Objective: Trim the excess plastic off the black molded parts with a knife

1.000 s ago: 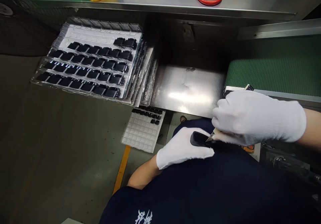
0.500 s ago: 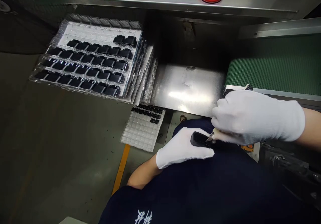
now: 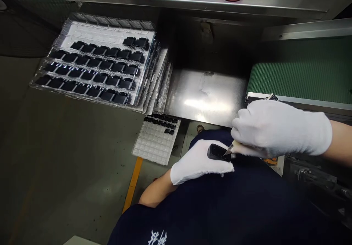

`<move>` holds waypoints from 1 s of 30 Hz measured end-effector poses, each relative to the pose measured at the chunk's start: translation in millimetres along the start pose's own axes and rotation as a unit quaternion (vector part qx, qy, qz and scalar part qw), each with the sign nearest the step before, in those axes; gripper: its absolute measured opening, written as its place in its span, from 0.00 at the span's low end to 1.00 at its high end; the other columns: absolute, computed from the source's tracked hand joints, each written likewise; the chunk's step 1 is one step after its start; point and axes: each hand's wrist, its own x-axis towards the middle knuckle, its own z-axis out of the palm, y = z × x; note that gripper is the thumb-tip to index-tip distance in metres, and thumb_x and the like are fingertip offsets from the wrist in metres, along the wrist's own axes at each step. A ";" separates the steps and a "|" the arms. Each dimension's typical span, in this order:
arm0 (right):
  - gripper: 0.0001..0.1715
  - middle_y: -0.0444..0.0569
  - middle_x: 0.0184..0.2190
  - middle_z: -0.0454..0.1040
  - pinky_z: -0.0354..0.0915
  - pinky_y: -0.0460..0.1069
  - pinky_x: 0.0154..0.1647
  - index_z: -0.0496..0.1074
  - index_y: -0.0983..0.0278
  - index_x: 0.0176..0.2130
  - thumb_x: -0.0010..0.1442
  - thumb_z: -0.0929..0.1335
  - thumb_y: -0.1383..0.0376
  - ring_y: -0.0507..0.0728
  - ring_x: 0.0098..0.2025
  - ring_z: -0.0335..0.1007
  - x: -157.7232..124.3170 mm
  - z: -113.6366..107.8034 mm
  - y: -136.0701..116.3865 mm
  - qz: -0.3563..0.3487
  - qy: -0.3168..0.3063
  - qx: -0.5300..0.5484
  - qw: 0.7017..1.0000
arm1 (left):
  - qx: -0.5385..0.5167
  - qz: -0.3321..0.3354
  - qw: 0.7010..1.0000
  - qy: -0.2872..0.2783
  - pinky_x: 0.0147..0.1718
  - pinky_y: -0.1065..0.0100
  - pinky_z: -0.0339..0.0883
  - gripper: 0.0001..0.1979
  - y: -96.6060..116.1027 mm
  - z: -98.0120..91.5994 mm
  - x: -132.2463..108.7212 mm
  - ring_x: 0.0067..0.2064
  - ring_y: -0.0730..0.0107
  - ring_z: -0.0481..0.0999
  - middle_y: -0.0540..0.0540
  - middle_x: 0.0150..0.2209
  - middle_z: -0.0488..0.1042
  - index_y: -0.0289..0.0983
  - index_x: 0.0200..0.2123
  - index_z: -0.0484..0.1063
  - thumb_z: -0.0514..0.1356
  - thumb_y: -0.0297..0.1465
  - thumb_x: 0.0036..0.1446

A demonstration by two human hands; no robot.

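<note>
Head view — left hand (image 3: 199, 162) grips a black plastic part (image 3: 217, 152) at lower centre, right hand (image 3: 277, 127) close beside it pinching a craft knife (image 3: 236, 146) — one slip of the knife could gouge it.

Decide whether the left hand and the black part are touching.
Touching: the head view shows the black part lying against the white glove of the left hand, whose fingers curl around it.

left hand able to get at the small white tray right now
Probably yes: the small white tray lies close beyond the left hand, with nothing seen between them, though that hand is holding a black part, so it would have to let go first.
</note>
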 end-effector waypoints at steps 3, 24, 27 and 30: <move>0.28 0.42 0.20 0.60 0.42 0.51 0.26 0.67 0.63 0.24 0.74 0.60 0.56 0.51 0.22 0.45 -0.8 3.1 1.1 -0.001 0.018 0.015 1.000 | -0.020 0.003 1.000 0.001 0.34 0.63 0.75 0.12 -0.8 -0.1 0.9 0.31 0.65 0.80 0.41 0.35 0.83 0.32 0.37 0.79 0.74 0.32 0.52; 0.27 0.42 0.19 0.60 0.44 0.50 0.25 0.65 0.62 0.23 0.73 0.60 0.58 0.51 0.21 0.47 -4.6 -3.0 11.8 -0.006 0.044 0.011 0.999 | 0.012 -0.011 1.000 0.010 0.35 0.61 0.75 0.16 7.1 -4.5 7.3 0.33 0.62 0.81 0.41 0.34 0.83 0.32 0.43 0.80 0.73 0.32 0.51; 0.26 0.44 0.20 0.63 0.46 0.50 0.26 0.67 0.63 0.24 0.72 0.62 0.59 0.52 0.22 0.51 -0.7 -6.0 11.2 0.000 0.001 0.002 1.000 | 0.028 -0.016 0.999 0.007 0.34 0.62 0.74 0.15 9.0 -5.5 7.8 0.33 0.62 0.80 0.42 0.35 0.83 0.33 0.42 0.80 0.73 0.32 0.51; 0.25 0.44 0.20 0.64 0.47 0.51 0.26 0.68 0.63 0.23 0.71 0.63 0.59 0.52 0.22 0.52 0.9 -7.6 11.7 0.002 -0.016 0.001 1.000 | 0.027 -0.015 1.000 0.002 0.34 0.62 0.74 0.14 10.0 -6.5 8.6 0.33 0.62 0.80 0.42 0.34 0.83 0.33 0.41 0.79 0.72 0.32 0.52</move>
